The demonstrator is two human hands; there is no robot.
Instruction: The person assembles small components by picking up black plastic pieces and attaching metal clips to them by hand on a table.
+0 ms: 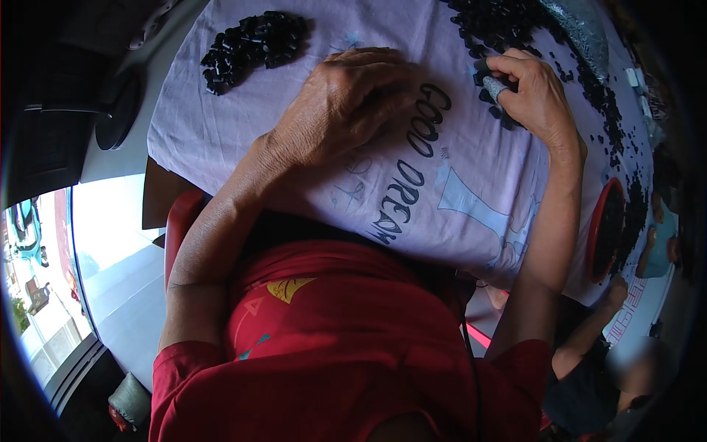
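My left hand [350,103] is over the pale cloth, back upward, with its fingers bent and blurred. The fingertips are hidden, so I cannot tell what they hold. To its left lies a heap of small, shiny black pieces [254,48]. My right hand [534,92] is closed in a pinch at a small black piece [482,65]. Grey tape [494,89] is wrapped round one of its fingers. A few more black pieces [504,118] lie just under this hand. Beyond it spreads a larger heap of loose black pieces [501,26].
The light cloth [294,191], printed with lettering, covers the table. A red-rimmed bowl [605,230] of black pieces stands at the right, amid scattered pieces. A clear plastic bag [582,33] lies at the far right. Another person [589,376] sits at lower right; a further person's arm [649,247] shows beyond.
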